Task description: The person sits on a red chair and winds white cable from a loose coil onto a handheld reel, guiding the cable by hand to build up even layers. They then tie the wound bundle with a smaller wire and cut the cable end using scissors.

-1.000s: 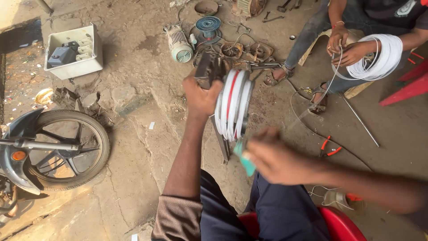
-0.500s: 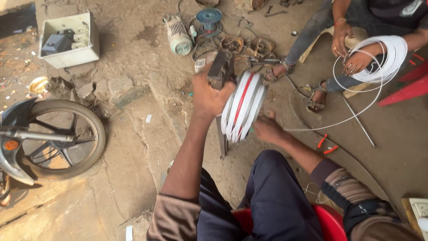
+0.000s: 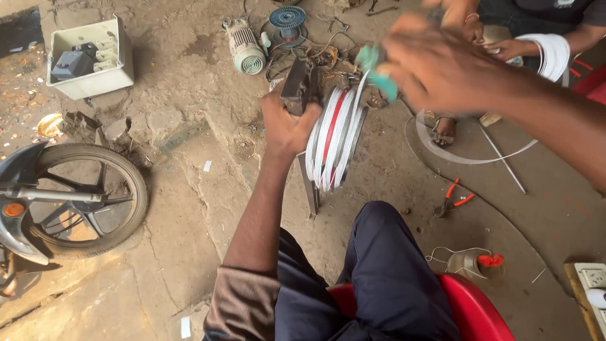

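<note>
Left hand (image 3: 287, 126) seen clamped around dark metal block (image 3: 298, 88) at top of upright stand, fingers fully wrapped. White-and-red wire coil (image 3: 334, 139) held wound on stand just beside left hand, above dirt floor, ahead of person's knee. Right hand (image 3: 435, 66) raised near camera, blurred, fingers closed on small teal object (image 3: 377, 69); grip detail not discernible. Orange-handled pliers (image 3: 453, 197) seen lying on floor right of coil. Motorcycle wheel (image 3: 82, 199) seen at left. White coil (image 3: 550, 53) held by another person's hand (image 3: 510, 48) at top right.
</note>
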